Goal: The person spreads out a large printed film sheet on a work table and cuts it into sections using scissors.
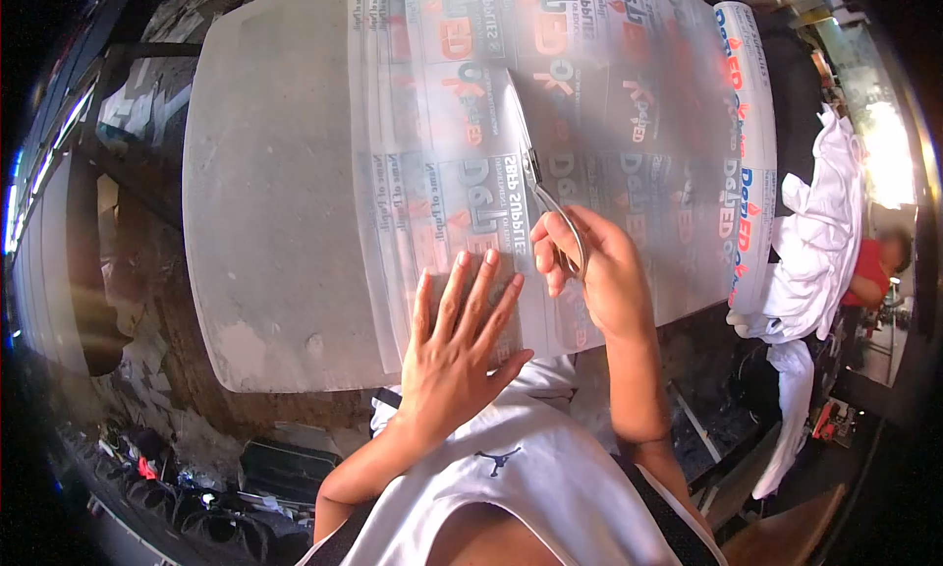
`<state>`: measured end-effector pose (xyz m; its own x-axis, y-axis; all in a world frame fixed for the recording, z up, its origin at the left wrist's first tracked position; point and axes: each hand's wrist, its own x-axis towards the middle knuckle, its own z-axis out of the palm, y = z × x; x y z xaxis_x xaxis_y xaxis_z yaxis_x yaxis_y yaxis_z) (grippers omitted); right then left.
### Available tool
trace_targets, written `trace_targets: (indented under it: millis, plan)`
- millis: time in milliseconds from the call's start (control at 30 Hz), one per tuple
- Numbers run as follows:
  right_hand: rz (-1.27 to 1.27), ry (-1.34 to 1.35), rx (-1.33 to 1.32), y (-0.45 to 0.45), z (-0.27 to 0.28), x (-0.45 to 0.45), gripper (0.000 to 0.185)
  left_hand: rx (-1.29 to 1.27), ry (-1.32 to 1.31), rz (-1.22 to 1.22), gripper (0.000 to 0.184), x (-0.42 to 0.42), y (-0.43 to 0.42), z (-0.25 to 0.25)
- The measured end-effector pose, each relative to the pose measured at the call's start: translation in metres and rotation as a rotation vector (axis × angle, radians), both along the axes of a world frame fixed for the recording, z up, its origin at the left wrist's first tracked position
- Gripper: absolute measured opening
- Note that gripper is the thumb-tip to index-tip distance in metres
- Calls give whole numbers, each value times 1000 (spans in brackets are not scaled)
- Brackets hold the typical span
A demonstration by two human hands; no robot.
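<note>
A translucent printed sheet (599,320), with red and blue lettering seen mostly in reverse, lies over the grey tabletop (275,193). My right hand (599,271) is closed around the handles of a pair of metal scissors (531,168). Their blades point away from me over the sheet; whether the blades are fully together is hard to tell. My left hand (457,345) lies flat on the sheet near the front edge, left of the scissors, with its fingers spread. It holds nothing.
At the table's right end, the printed material forms a roll or fold (748,143). Crumpled white cloth (815,227) hangs beside it. A person in a red top (869,271) is at the far right. Dark clutter (196,507) lies on the floor at lower left.
</note>
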<state>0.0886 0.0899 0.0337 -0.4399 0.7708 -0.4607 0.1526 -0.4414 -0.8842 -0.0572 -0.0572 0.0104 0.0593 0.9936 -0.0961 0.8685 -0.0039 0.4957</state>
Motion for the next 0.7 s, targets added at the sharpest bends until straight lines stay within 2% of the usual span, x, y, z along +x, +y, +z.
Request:
trace_targets:
  millis: [700]
  plan:
    - [-41,74,-1,6,-6,-16,33,15,5,-5,81,-1,0,0]
